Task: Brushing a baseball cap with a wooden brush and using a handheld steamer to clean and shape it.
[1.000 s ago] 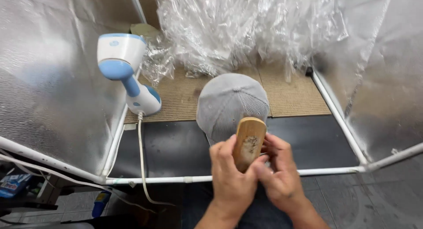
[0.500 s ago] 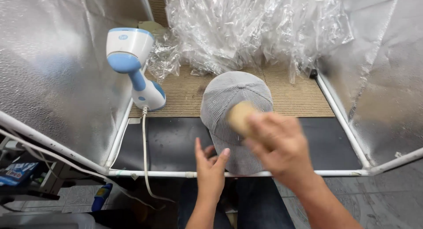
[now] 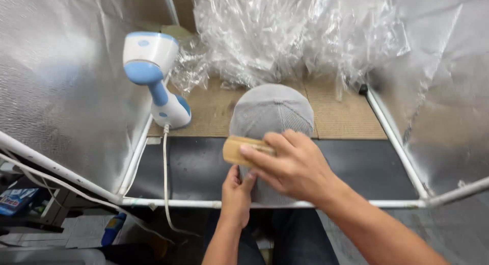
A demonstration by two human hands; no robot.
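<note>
So, brushing a grey cap [image 3: 272, 114] mid-frame

Right hand [image 3: 293, 165] grips a wooden brush [image 3: 243, 150] flat on the cap's lower edge; left hand [image 3: 237, 191] pinches the brim underneath, probably to steady it; blue-and-white steamer [image 3: 155, 76] parked upper left, out of the way.

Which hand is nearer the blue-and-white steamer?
Left. The left hand grips the grey cap on the side of the steamer; the right hand, holding the wooden brush, lies farther away.
</note>
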